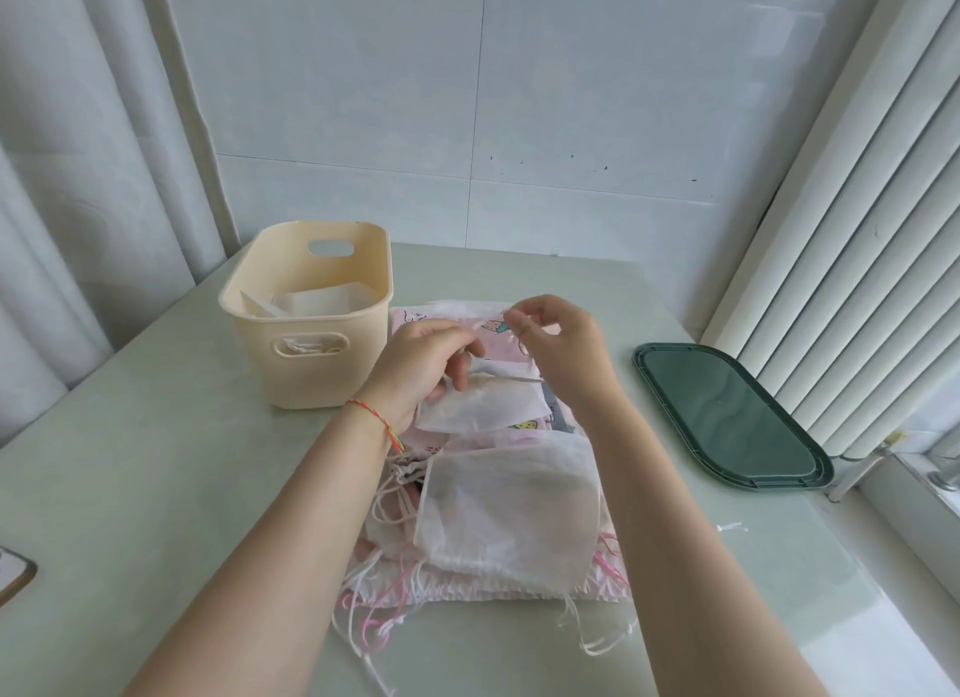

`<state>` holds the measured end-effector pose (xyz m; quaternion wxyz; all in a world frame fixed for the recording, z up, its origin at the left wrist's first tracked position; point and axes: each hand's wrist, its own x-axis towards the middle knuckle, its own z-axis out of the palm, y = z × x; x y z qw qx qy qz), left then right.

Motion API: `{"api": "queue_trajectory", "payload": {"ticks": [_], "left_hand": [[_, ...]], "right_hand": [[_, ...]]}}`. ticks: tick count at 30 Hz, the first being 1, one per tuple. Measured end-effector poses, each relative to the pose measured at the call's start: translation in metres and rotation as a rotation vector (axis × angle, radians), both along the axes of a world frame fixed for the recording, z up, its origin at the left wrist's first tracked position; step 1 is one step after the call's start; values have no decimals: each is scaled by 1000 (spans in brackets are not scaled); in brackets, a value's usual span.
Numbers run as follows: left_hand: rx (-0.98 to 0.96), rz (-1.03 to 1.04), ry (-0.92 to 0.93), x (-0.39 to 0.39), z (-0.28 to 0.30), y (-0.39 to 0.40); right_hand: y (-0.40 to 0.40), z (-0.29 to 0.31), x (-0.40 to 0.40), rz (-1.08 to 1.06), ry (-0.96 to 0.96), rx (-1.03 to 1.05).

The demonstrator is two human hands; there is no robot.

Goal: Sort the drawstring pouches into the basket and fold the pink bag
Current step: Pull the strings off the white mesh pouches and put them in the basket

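Beneath both hands, the pink bag (415, 322) was mostly covered by white pouches (509, 509), so its full outline could not be made out. The cords (519, 351) between the fingertips were too thin and blurred to tell which pouch they belonged to. Left of the left hand (426, 364), the basket (311, 379) walls hid most of the pale items inside. Far left of the arms, a wood-edged object (15, 574) was cut off by the frame edge. Right of the right hand (561, 348), clear items on the sill were cut off and indistinct.
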<state>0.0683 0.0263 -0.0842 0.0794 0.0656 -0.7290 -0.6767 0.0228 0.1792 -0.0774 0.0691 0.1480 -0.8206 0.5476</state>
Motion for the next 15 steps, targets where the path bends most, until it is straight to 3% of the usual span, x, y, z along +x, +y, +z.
{"api": "queue_trajectory", "payload": {"ticks": [5, 9, 12, 15], "left_hand": [[117, 190, -30, -9, -6, -10], [-32, 117, -35, -7, -5, -9], [-291, -5, 11, -4, -5, -9], [-431, -130, 14, -2, -5, -4]], "right_hand": [[18, 9, 1, 36, 8, 444], [25, 17, 7, 215, -130, 643], [25, 23, 13, 297, -180, 612], [20, 24, 12, 298, -200, 347]]}}
